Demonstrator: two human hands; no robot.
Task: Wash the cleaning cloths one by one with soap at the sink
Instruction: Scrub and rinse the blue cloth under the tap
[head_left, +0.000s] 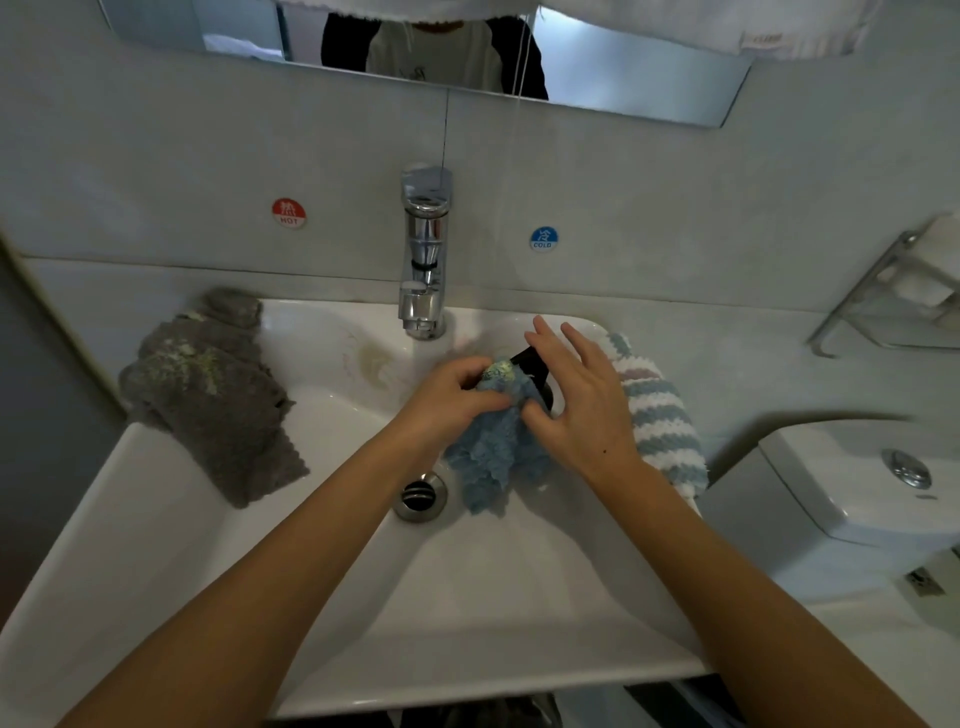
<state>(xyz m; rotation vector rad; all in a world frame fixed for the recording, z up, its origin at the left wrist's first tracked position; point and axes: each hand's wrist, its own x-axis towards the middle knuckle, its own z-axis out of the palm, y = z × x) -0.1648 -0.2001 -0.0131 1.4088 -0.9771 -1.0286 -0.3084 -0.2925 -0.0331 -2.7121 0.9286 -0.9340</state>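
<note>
Gripping blue cloth (491, 457) — left hand (447, 400), over sink (322, 597)

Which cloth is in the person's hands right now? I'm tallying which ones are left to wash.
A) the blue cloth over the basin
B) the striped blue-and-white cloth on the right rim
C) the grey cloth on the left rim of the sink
A: the left hand grips the blue cloth above the basin, while the grey cloth and the striped cloth lie untouched on the sink rims.
</note>
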